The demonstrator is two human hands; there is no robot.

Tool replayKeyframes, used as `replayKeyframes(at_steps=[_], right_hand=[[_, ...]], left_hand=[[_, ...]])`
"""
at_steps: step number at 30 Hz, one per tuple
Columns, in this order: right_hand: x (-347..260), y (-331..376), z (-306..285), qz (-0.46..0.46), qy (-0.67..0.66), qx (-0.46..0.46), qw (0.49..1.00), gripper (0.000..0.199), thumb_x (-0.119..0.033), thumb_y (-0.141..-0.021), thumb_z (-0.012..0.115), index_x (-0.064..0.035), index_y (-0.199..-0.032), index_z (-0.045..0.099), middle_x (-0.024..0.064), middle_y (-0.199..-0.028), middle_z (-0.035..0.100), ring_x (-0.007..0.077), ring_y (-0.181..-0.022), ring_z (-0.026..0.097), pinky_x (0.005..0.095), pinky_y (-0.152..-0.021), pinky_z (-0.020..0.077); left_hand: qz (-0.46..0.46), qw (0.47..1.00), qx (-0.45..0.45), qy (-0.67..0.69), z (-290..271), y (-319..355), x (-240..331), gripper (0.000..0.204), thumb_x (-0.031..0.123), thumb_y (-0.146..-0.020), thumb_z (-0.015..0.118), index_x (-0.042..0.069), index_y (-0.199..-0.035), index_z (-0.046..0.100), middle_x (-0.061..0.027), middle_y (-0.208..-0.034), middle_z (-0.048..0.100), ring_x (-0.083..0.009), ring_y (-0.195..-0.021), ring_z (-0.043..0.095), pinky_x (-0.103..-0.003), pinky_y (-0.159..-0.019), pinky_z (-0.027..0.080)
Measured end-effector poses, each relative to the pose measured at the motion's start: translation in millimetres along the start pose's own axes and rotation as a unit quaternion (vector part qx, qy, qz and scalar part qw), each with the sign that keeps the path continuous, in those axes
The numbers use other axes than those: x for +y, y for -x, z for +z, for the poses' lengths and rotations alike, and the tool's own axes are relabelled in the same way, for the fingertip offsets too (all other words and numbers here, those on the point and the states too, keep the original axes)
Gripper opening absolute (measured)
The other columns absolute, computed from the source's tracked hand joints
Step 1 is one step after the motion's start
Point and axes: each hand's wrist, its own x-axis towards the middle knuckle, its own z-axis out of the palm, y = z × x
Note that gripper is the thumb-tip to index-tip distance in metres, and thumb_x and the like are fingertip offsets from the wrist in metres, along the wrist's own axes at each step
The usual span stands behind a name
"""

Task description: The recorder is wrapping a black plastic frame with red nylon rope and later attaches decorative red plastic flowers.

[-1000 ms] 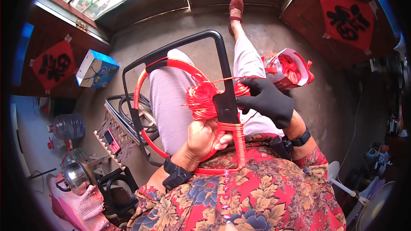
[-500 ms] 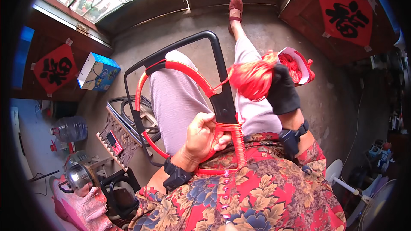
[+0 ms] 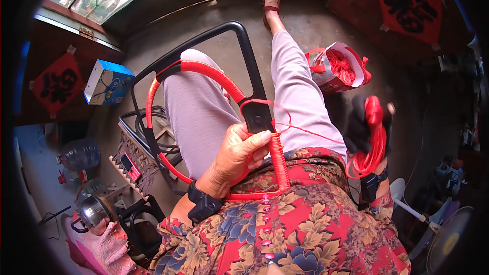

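Note:
A black frame [image 3: 249,58] rests across my lap, its curved and straight bars partly wound with red cord [image 3: 216,75]. My left hand [image 3: 234,155] is closed around the wound bar, thumb laid across it just below a black plate [image 3: 258,118] with a hole. Off to the right, my right hand [image 3: 358,130], in a black glove, grips a looped hank of red cord [image 3: 373,145]. From this hank a single strand runs left to the bar beside my left thumb, and a loose loop of it curves over the black plate.
Beyond my right knee stands a bag [image 3: 338,74] with more red cord inside. On the left are a blue box [image 3: 109,84], a stool [image 3: 140,170] bearing a red phone [image 3: 130,167], a plastic bottle [image 3: 80,155] and a metal pot [image 3: 94,210]. A white fan [image 3: 448,242] stands lower right.
My right hand has swung right and down with the hank, away from the frame, drawing out the strand. My left thumb now lies over the bar. The view has shifted slightly.

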Motion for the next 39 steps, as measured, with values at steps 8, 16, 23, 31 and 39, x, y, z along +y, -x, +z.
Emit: replayKeyframes(at_steps=[8, 16, 23, 31, 39], right_hand=[[-20.4, 25.8, 16.8, 0.02, 0.053, -0.047, 0.997, 0.01, -0.01, -0.083, 0.056, -0.0022, -0.087, 0.052, 0.005, -0.079, 0.055, 0.013, -0.065, 0.053, 0.0253, -0.068, 0.0461], [23.7, -48.6, 114.7, 0.111, 0.243, -0.019, 0.963, 0.036, -0.011, -0.086, 0.063, 0.0046, -0.118, 0.057, 0.0047, -0.084, 0.064, 0.0093, -0.069, 0.06, 0.0247, -0.063, 0.0492], [26.8, -56.3, 113.5, -0.079, 0.399, -0.081, 0.91, 0.013, -0.004, -0.078, 0.072, -0.0013, -0.089, 0.066, 0.006, -0.079, 0.067, 0.0125, -0.07, 0.063, 0.0269, -0.064, 0.0504], [18.5, -24.6, 112.2, -0.169, 0.624, -0.071, 0.759, 0.026, -0.008, -0.073, 0.073, -0.0079, -0.098, 0.065, 0.014, -0.08, 0.065, 0.0339, -0.074, 0.064, 0.0363, -0.064, 0.0513], [-6.0, 0.2, 103.1, -0.077, 0.652, -0.136, 0.742, 0.031, -0.008, -0.067, 0.075, -0.0098, -0.097, 0.067, 0.0141, -0.081, 0.066, 0.035, -0.075, 0.064, 0.0364, -0.066, 0.0516]], left_hand=[[0.005, 1.0, 0.001, -0.009, 3.5, 1.7, 0.4, 0.023, 0.019, -0.089, 0.064, -0.001, -0.099, 0.061, -0.0084, -0.079, 0.064, -0.0029, -0.049, 0.039, -0.017, -0.038, 0.03], [0.0, 1.0, -0.011, -0.017, 5.7, 2.5, 2.8, 0.024, 0.02, -0.089, 0.064, 0.0, -0.102, 0.061, -0.0063, -0.078, 0.063, -0.002, -0.048, 0.039, -0.016, -0.038, 0.029], [-0.001, 1.0, -0.004, -0.024, 9.4, 3.8, 5.7, 0.025, 0.019, -0.089, 0.064, 0.0, -0.106, 0.06, -0.0022, -0.074, 0.059, -0.0018, -0.047, 0.037, -0.017, -0.037, 0.028], [-0.005, 0.999, -0.003, -0.034, 4.8, 3.8, 5.0, 0.023, 0.02, -0.089, 0.064, 0.0, -0.098, 0.061, 0.0003, -0.067, 0.055, -0.0017, -0.046, 0.037, -0.017, -0.038, 0.028], [-0.004, 0.999, 0.004, -0.041, 4.5, 2.3, 2.9, 0.022, 0.021, -0.089, 0.064, 0.0, -0.096, 0.062, 0.0017, -0.066, 0.053, -0.0016, -0.047, 0.038, -0.017, -0.038, 0.028]])
